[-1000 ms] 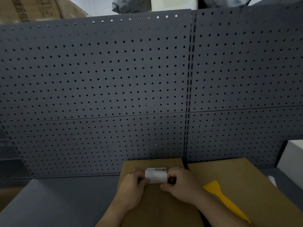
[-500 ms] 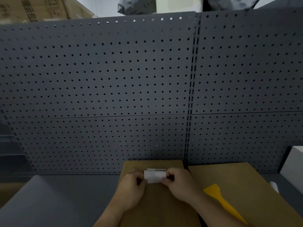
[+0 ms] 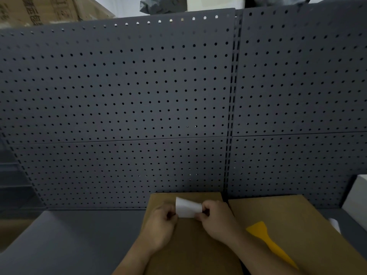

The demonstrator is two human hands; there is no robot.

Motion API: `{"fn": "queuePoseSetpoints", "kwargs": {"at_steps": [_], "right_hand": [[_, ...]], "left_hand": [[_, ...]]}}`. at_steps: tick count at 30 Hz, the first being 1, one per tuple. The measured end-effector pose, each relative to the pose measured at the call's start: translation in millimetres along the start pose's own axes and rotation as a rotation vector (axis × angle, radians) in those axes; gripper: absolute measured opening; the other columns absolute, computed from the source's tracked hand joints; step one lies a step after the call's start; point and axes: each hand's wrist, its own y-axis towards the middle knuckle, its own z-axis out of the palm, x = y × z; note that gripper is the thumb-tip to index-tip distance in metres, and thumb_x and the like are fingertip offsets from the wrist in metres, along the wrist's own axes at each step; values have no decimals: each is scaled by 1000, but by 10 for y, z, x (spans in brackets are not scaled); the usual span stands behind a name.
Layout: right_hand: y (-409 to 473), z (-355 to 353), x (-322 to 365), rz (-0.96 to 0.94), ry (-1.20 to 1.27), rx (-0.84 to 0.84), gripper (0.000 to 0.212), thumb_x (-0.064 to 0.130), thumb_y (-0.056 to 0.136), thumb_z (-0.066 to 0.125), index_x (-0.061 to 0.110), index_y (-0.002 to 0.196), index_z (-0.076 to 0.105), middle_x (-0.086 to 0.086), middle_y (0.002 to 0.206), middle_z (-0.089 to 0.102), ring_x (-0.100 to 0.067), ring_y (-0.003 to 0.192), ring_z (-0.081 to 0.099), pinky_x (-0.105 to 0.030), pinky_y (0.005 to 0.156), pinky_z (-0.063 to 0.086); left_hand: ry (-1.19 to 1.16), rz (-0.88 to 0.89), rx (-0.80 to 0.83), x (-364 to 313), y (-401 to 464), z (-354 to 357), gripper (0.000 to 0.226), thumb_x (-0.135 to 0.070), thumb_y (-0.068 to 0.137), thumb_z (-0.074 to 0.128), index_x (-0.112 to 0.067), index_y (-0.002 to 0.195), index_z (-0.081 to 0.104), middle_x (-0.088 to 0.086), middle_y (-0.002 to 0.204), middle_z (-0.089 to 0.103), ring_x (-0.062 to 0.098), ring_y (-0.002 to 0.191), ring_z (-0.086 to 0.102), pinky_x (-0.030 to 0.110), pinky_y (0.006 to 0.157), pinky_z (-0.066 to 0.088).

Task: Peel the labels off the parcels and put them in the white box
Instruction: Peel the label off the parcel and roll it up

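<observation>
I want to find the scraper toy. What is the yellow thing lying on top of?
The yellow scraper lies on the right brown parcel. Its lower end passes behind the right hand's forearm, so that part is hidden.

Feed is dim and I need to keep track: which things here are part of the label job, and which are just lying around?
Part of the job:
- white label, pinched between left hand and right hand
- brown parcel under the hands
- second brown parcel beside it
- white box at the right edge
- yellow scraper lying on the second parcel

Lying about:
- grey pegboard
- cardboard carton up behind it
</observation>
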Motion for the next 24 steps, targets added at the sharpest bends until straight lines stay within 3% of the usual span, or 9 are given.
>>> {"fn": "queuePoseSetpoints", "kwargs": {"at_steps": [3, 6, 12, 14, 16, 20, 24], "right_hand": [[-9, -15, 11, 2, 22, -2, 25, 37, 92, 64, 30, 71, 53, 12, 74, 54, 0, 66, 50, -16, 54, 34], [-36, -53, 13, 4, 53, 11, 19, 41, 91, 64, 25, 82, 64, 11, 77, 59, -1, 67, 53, -16, 53, 35], [-72, -89, -1, -31, 35, 21, 14, 35, 88, 70, 22, 94, 70, 20, 75, 51, 6, 67, 48, -12, 53, 34], [-48, -75, 1, -11, 19, -16, 12, 33, 90, 68, 23, 84, 67, 18, 76, 51, 4, 69, 50, -13, 55, 35], [-23, -57, 5, 2, 4, -33, 22, 32, 91, 67, 27, 72, 58, 15, 75, 53, 2, 68, 51, -14, 54, 34], [14, -38, 16, 21, 4, -47, 28, 32, 93, 63, 27, 68, 52, 11, 73, 54, -1, 66, 52, -15, 53, 32], [6, -46, 9, 23, 45, -38, 27, 35, 94, 62, 29, 70, 52, 12, 73, 54, -1, 67, 52, -15, 53, 33]], "left_hand": [[47, 3, -15, 20, 6, 24, 12, -20, 92, 65, -30, 87, 61, -11, 91, 58, 5, 80, 54, 16, 68, 43], [34, -51, -70, 53, 57, 62, 22, -21, 96, 61, -27, 75, 59, -8, 81, 60, 6, 73, 56, 24, 68, 50], [2, -75, -102, 3, 76, 122, 33, -18, 100, 55, -28, 68, 54, -8, 66, 54, 3, 58, 48, 16, 53, 36], [-8, -89, -100, -1, 81, 121, 32, -18, 101, 53, -28, 71, 56, -9, 67, 55, 2, 60, 49, 14, 53, 34], [-23, -100, -86, 15, 78, 107, 27, -17, 102, 50, -28, 80, 60, -9, 74, 59, 2, 66, 53, 15, 56, 37], [-52, -90, -71, 25, 49, 94, 16, -16, 95, 60, -30, 100, 66, -15, 94, 67, -1, 85, 61, 14, 68, 46], [-20, -86, -128, 1, 58, 113, 9, -23, 95, 64, -29, 90, 67, -14, 88, 67, 1, 79, 63, 20, 70, 54]]}}
